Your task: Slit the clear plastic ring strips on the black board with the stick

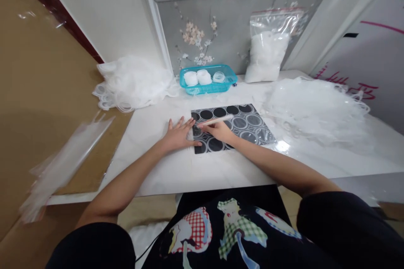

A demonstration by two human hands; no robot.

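A black sheet (232,124) with rows of pale ring outlines lies flat on the white table in front of me. My left hand (180,135) presses on its left edge with fingers spread, holding nothing. Over the left part of the sheet, my right hand (217,129) grips a slim pale pen-like stick (224,118), its lower end down near the left-hand rings. I cannot make out what kind of tool the stick is. Some circles along the top row look solid black, while others are greyish inside.
A blue plastic basket (208,88) with stacks of white rings stands at the back. Beside it is a zip bag (267,56) of white pieces. Piles of translucent ring sheets lie left (135,82) and right (311,107). Clear bags (69,164) rest on cardboard at left.
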